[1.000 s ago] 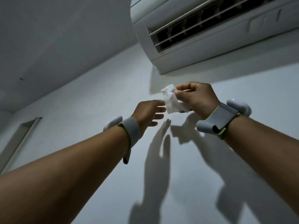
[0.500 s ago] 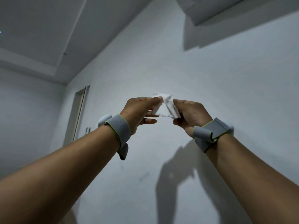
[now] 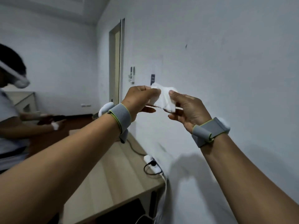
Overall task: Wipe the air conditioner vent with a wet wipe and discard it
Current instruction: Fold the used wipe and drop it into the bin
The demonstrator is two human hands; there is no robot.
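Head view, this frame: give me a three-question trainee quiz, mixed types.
1. True or false: the wet wipe is pinched by both the left hand and the right hand.
2. What lies below the hands? A) wooden desk B) sink C) bed
3. Fill in: a white power ____ sits on the desk by the wall.

Key: 1 true; 2 A; 3 strip.

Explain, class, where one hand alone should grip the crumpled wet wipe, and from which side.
Probably at the bunched lower right part of the wet wipe, coming from the right, where the right hand already pinches it. The left hand holds only the upper left edge, and the middle looks loose.
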